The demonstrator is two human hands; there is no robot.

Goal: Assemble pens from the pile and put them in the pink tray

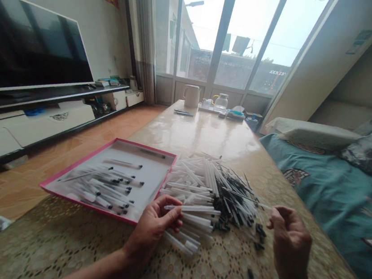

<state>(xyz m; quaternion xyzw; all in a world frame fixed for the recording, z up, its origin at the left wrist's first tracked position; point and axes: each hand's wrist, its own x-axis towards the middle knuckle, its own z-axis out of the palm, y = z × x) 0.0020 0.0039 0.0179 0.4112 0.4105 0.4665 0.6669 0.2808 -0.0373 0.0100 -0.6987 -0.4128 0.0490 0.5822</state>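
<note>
My left hand (153, 228) grips a white plastic pen barrel (193, 208) between thumb and fingers, just above a heap of loose white barrels (193, 188). My right hand (291, 236) pinches the end of a thin pen refill (253, 200) that reaches left over the heap. Black-tipped refills (234, 204) lie tangled on the heap's right side, with several small black parts (260, 237) scattered near my right hand. To the left stands a pink-rimmed tray (74, 161) holding white pens with black ends.
The long glossy table (200, 132) has a lace-patterned cloth at its near end. A white jug (191, 96), a glass pitcher (221, 102) and small items stand at its far end. A bed lies to the right, a TV cabinet to the left.
</note>
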